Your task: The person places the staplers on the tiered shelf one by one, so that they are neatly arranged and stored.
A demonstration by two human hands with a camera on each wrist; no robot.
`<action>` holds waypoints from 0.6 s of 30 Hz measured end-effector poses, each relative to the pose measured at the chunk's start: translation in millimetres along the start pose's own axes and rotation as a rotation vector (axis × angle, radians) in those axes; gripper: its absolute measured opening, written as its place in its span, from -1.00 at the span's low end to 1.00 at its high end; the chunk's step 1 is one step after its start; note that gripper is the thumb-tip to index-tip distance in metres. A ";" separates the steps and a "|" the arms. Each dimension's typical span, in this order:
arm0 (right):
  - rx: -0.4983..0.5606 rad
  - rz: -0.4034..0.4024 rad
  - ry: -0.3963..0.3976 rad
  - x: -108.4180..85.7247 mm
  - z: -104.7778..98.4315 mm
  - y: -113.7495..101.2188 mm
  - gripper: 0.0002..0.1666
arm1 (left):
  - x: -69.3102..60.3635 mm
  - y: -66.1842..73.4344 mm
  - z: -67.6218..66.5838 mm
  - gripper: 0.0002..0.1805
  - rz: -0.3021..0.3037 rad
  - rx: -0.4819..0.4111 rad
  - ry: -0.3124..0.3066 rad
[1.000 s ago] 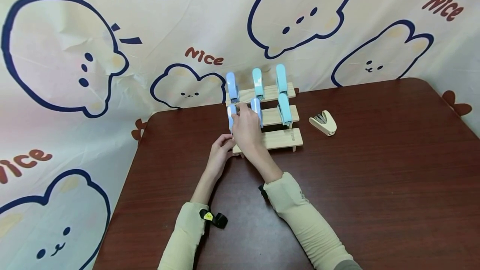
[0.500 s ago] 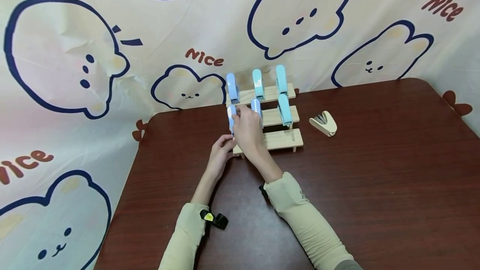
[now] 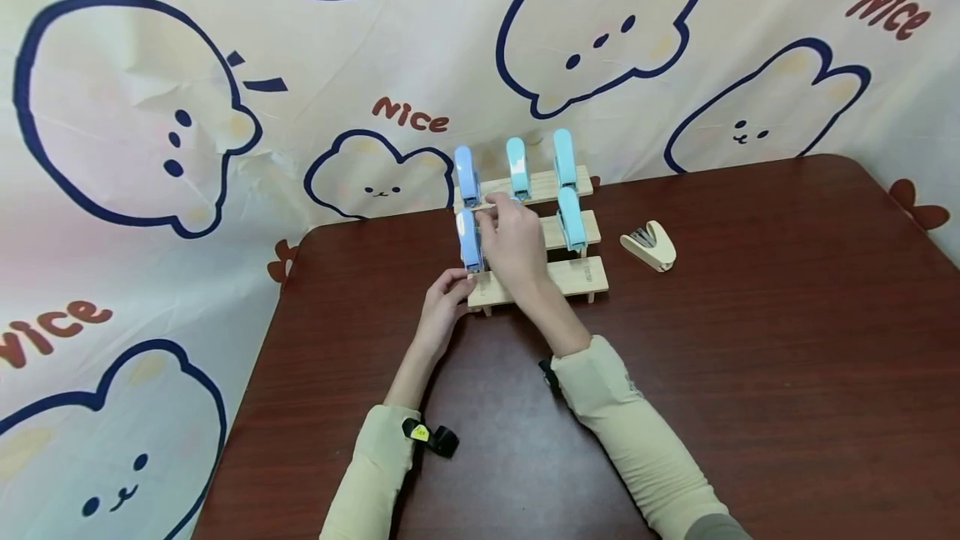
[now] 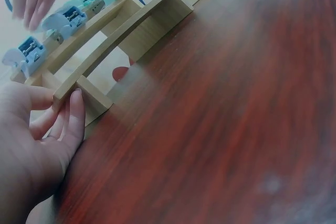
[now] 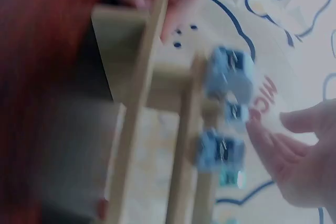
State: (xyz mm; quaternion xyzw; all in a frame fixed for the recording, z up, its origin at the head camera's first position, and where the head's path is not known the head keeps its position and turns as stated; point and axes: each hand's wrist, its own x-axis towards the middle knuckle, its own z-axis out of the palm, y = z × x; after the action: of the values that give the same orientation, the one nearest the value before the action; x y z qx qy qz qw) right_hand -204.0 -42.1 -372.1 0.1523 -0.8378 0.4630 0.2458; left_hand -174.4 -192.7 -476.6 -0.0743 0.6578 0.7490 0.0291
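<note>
A three-tier wooden rack [image 3: 576, 277] stands at the table's far side, holding several blue and teal mini staplers on its upper two tiers. My left hand [image 3: 441, 307] pinches the front left end of the bottom tier, thumb above and fingers below, plain in the left wrist view. With fingers parted, my right hand [image 3: 517, 247] hovers over the middle tier, just right of its leftmost blue stapler [image 3: 469, 240]. It hides the neighbouring blue stapler [image 5: 223, 150] in the head view. Nothing shows between its fingers in the right wrist view.
A cream mini stapler [image 3: 651, 246] lies on the brown table [image 3: 750, 357], right of the rack. A teal stapler [image 3: 571, 219] sits at the middle tier's right end. Behind the rack hangs a printed cloth [image 3: 615, 140].
My right hand has let go of the middle tier's leftmost blue stapler and moved up and to the right. My left hand stays at the rack's corner.
</note>
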 end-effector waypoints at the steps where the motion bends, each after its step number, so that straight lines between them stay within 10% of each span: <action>1: 0.019 -0.031 0.016 1.7 -5.3 2.5 -0.75 | 0.2 -0.2 0.3 -0.83 0.001 -0.002 0.002; 18: -0.099 -0.055 0.161 17.7 -107.1 87.6 -0.79 | 0.0 -0.8 1.5 -0.84 -0.006 -0.020 0.008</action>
State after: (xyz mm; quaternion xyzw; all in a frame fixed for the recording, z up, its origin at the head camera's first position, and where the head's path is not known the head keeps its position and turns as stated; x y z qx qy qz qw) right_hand -232.0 94.5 -375.5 0.1251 -0.8327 0.4250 0.3323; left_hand -174.3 -191.1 -477.2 -0.0796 0.6501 0.7551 0.0281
